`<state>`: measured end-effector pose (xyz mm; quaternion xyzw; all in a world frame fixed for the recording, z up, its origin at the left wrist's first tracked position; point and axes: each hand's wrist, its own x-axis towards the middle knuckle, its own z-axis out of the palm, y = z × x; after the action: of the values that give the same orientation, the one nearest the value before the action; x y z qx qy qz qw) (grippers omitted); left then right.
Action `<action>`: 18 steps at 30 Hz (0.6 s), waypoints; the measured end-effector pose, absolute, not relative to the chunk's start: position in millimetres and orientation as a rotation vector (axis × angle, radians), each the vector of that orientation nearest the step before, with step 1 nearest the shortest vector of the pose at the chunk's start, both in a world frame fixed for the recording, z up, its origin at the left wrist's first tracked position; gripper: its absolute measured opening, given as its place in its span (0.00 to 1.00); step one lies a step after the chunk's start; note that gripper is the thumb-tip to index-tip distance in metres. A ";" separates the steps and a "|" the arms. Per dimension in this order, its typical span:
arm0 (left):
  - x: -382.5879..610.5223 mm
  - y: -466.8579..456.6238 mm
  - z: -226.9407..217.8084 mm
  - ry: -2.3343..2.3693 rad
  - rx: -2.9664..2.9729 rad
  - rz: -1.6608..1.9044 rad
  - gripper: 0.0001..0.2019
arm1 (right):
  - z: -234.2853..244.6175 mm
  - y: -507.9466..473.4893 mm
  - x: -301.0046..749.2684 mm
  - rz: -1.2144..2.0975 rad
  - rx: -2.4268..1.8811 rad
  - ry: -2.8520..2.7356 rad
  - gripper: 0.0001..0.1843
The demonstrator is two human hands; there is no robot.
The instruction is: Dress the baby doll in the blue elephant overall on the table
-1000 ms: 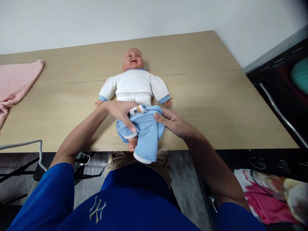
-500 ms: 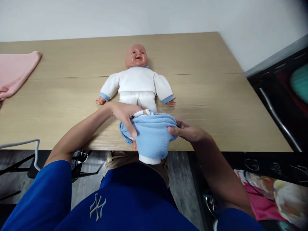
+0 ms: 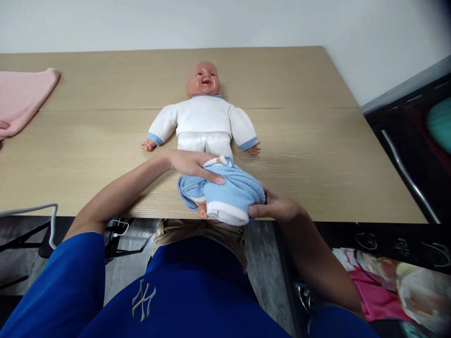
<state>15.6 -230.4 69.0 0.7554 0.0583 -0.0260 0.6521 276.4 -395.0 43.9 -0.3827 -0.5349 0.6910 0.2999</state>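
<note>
Left hand (image 3: 194, 166) angled inward, palm down, grip holding blue garment (image 3: 236, 185) near its top, right hand (image 3: 280, 205) lower, grip holding it beside white cuff (image 3: 227, 213), garment over lower half of face-up doll (image 3: 204, 115) on counter (image 3: 317, 141).

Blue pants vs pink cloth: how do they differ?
Colour: the blue pants have white cuffs; the visible pink cloth is all pink.
Pose: the blue pants are bunched at the doll's legs; the pink cloth lies on the table.
Handling: the left hand and right hand hold the blue pants; neither touches the pink cloth.
Shared: both are fabric.
</note>
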 end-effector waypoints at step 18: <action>26.3 -280.6 84.1 0.349 1.787 0.296 0.20 | 29.5 -429.3 235.8 1.046 -1.394 -1.082 0.15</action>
<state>26.3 -280.6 84.1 0.7721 0.1509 0.1280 0.6040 235.8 -429.3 29.5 -0.5812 -0.4509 0.4360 0.5185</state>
